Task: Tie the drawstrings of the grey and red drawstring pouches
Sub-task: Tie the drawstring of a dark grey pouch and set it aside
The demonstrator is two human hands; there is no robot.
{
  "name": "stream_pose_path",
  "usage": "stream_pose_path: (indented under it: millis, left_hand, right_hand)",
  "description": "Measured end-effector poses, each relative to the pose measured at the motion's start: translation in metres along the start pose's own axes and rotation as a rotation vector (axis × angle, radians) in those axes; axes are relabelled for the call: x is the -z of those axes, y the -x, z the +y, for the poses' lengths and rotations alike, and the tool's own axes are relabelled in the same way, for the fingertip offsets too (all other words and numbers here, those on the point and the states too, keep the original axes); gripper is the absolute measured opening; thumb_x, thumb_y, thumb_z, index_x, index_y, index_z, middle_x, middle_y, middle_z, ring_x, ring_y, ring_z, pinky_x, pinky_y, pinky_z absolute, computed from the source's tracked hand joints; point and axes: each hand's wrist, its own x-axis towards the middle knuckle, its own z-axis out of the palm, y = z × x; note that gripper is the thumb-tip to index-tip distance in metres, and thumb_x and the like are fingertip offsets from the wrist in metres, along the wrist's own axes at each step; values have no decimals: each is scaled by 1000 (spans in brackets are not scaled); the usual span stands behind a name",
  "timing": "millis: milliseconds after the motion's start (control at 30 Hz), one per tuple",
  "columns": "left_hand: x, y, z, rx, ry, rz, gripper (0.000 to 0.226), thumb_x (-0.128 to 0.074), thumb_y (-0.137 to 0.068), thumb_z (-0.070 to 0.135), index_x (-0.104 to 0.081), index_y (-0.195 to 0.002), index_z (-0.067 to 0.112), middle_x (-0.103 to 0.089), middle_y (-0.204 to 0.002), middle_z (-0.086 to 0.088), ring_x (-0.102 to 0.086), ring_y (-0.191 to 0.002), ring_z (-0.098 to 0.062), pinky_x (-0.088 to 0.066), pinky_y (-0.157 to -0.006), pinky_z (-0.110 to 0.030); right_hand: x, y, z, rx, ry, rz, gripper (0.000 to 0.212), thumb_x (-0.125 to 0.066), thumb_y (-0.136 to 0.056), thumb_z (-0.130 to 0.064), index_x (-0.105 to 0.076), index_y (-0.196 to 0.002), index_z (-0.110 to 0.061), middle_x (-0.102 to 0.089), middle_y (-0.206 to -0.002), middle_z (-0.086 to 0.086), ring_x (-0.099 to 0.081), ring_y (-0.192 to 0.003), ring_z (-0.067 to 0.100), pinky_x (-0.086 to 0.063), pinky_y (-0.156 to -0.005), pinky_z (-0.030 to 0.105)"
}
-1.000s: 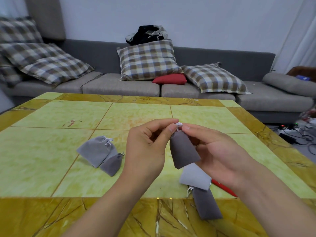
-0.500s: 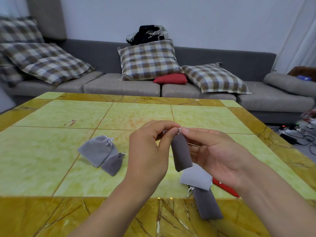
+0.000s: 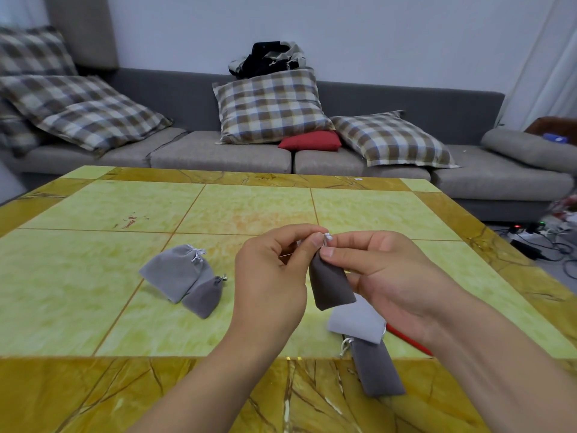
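Observation:
A dark grey pouch hangs in the air above the table, its white drawstring bunched at the top. My left hand pinches the string from the left and my right hand pinches the pouch's neck from the right. Below them lie a light grey pouch and a dark grey pouch. A red pouch shows only as a thin strip under my right wrist. Left of my hands a light grey pouch overlaps a small dark grey pouch; both are drawn closed.
The yellow-green tiled table has a brown marbled border at its near edge. A grey sofa with checked cushions and a red cushion stands behind it. Cables and a power strip lie on the floor at the right.
The held pouch has narrowed and swung to hang more upright as the neck drew tight. Both hands' fingertips have come closer together at the string.

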Motion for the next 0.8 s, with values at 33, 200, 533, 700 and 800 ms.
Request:
stream_pose_path:
  millis: [33, 200, 533, 700, 800]
  left_hand:
    - [0, 0, 0, 27, 30, -6, 20, -67, -89, 9, -77, -85, 26, -76, -82, 13, -70, -82, 0, -53, -71, -14]
    - [-1, -2, 0, 173, 253, -45, 15, -66, -89, 9, -78, -88, 19, -78, -87, 3, -73, -89, -11, -57, -79, -22]
    - [3, -3, 3, 187, 301, -53, 15, -65, -89, 5, -77, -89, 15, -78, -86, -2, -74, -87, -14, -57, -76, -21]
    - [1, -3, 3, 134, 184, -33, 19, -68, -88, 7, -78, -85, 22, -78, -82, 4, -73, -84, -10, -57, -78, -22]
    - [3, -4, 1, 111, 124, -27, 17, -70, -88, 10, -79, -84, 24, -77, -84, 2, -72, -84, -9, -56, -76, -22]
  right_hand:
    - [0, 0, 0, 3, 3, -7, 14, -68, -86, -4, -74, -97, 3, -73, -94, 20, -69, -86, 27, -52, -92, 49]
    - [2, -2, 0, 10, 38, -38, 15, -63, -92, -9, -71, -100, 1, -72, -89, 14, -66, -82, 23, -52, -76, 41]
    - [7, -6, 2, 13, 90, -96, 19, -60, -95, -16, -70, -102, -1, -69, -91, 13, -58, -87, 24, -45, -81, 37]
    - [10, -6, 2, -9, 38, -169, 22, -55, -98, -13, -69, -107, 2, -69, -98, 15, -61, -93, 26, -52, -82, 41]
    - [6, -5, 4, -16, -41, -196, 25, -50, -99, -11, -68, -108, 3, -71, -97, 13, -66, -89, 20, -56, -76, 36]
